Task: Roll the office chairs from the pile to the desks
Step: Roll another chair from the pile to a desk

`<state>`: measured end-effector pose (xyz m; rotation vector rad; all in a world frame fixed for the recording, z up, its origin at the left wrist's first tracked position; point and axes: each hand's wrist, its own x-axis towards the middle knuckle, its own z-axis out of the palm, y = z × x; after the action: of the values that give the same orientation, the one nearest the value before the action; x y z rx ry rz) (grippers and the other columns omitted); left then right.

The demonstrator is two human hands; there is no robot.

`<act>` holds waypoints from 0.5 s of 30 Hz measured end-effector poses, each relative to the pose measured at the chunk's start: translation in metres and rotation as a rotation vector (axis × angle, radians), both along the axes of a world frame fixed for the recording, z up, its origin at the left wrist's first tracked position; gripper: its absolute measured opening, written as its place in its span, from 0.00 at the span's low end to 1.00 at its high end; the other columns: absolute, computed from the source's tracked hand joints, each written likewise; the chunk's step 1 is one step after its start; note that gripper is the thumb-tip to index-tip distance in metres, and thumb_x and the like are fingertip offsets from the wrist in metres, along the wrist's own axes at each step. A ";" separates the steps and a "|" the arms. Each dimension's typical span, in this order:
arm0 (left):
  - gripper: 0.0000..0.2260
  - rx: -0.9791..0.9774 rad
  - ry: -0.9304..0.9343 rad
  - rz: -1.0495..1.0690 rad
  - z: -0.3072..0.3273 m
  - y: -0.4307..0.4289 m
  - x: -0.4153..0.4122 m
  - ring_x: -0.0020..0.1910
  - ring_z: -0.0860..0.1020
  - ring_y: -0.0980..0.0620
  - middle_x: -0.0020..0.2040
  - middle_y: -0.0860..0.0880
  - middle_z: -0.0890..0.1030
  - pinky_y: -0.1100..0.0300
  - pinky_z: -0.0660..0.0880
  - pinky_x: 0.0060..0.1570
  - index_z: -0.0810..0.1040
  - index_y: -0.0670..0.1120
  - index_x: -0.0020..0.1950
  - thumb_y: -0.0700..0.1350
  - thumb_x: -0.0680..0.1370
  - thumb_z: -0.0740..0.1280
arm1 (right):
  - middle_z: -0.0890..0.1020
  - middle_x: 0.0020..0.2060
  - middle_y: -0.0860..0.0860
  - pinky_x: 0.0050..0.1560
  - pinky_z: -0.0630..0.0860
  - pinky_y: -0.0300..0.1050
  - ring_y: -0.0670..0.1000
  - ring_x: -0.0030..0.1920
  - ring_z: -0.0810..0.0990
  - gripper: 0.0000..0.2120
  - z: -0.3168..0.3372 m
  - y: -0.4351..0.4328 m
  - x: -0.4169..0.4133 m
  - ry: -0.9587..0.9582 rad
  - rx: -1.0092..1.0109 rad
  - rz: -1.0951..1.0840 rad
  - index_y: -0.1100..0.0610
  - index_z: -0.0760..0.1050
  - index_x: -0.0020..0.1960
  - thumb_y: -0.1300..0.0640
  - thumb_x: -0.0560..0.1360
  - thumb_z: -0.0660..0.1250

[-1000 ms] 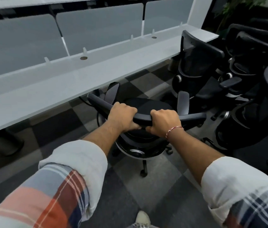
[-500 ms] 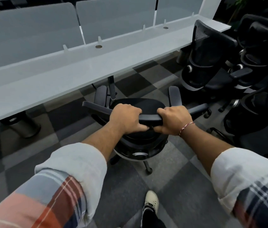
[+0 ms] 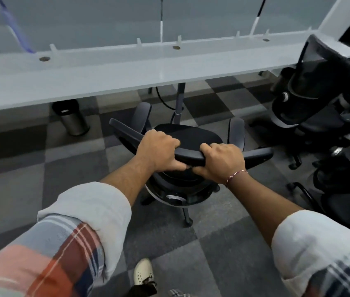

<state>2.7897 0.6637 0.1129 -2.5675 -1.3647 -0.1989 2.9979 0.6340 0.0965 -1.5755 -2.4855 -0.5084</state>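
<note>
Turning chair (image 3: 191, 136), now squarer to desk (image 3: 105, 80)

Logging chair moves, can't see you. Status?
The left hand and right hand grip the chair by its backrest top. Chair faces the desk, not yet tucked under. Straight ahead of the seat: desk leg.

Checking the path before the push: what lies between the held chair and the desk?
Head view: checkered carpet, plus a desk leg with cables just ahead of the chair. A bin stands farther left.
</note>
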 end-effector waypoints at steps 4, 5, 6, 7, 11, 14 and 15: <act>0.27 0.017 -0.008 0.070 -0.003 -0.037 -0.015 0.28 0.69 0.51 0.24 0.56 0.64 0.56 0.60 0.34 0.66 0.52 0.30 0.76 0.64 0.61 | 0.77 0.28 0.53 0.28 0.63 0.43 0.58 0.26 0.77 0.22 -0.003 -0.026 -0.014 0.037 0.016 0.070 0.55 0.71 0.39 0.37 0.63 0.72; 0.27 0.026 -0.010 0.078 -0.004 -0.044 -0.019 0.28 0.69 0.51 0.24 0.56 0.64 0.56 0.61 0.34 0.65 0.52 0.30 0.77 0.64 0.61 | 0.77 0.28 0.53 0.29 0.62 0.43 0.58 0.27 0.77 0.22 -0.003 -0.032 -0.019 0.032 0.021 0.080 0.54 0.71 0.39 0.37 0.64 0.72; 0.27 0.031 -0.018 0.091 -0.005 -0.054 -0.023 0.27 0.70 0.50 0.25 0.56 0.65 0.56 0.62 0.34 0.64 0.52 0.30 0.77 0.63 0.60 | 0.77 0.28 0.53 0.29 0.62 0.43 0.58 0.27 0.77 0.22 -0.004 -0.039 -0.022 0.028 0.016 0.094 0.54 0.71 0.40 0.36 0.64 0.71; 0.27 0.032 -0.034 0.108 -0.006 -0.065 -0.026 0.27 0.70 0.49 0.25 0.56 0.65 0.56 0.63 0.33 0.62 0.52 0.29 0.76 0.63 0.61 | 0.77 0.29 0.53 0.30 0.62 0.43 0.58 0.27 0.77 0.22 -0.004 -0.047 -0.026 0.021 0.008 0.112 0.54 0.72 0.40 0.36 0.64 0.70; 0.28 0.039 -0.071 0.191 -0.006 -0.105 -0.038 0.27 0.70 0.49 0.24 0.55 0.65 0.55 0.64 0.34 0.59 0.53 0.28 0.76 0.63 0.61 | 0.77 0.30 0.53 0.31 0.63 0.44 0.58 0.29 0.77 0.23 -0.001 -0.068 -0.038 0.003 -0.009 0.205 0.54 0.72 0.42 0.35 0.65 0.70; 0.28 0.037 -0.078 0.250 -0.005 -0.131 -0.049 0.26 0.70 0.50 0.24 0.56 0.66 0.55 0.64 0.34 0.60 0.53 0.28 0.77 0.63 0.61 | 0.77 0.29 0.53 0.30 0.62 0.44 0.57 0.28 0.77 0.23 0.001 -0.081 -0.049 -0.002 -0.008 0.263 0.55 0.72 0.41 0.35 0.65 0.71; 0.28 0.034 -0.081 0.269 -0.005 -0.142 -0.052 0.26 0.68 0.50 0.23 0.56 0.65 0.55 0.63 0.34 0.60 0.53 0.28 0.77 0.63 0.61 | 0.76 0.29 0.53 0.30 0.62 0.44 0.57 0.27 0.76 0.23 0.001 -0.086 -0.053 0.000 -0.009 0.288 0.55 0.72 0.41 0.36 0.64 0.72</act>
<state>2.7374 0.5220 0.1076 -2.3397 -1.7012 -0.2792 2.9452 0.5478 0.0975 -1.1884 -2.6553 -0.4525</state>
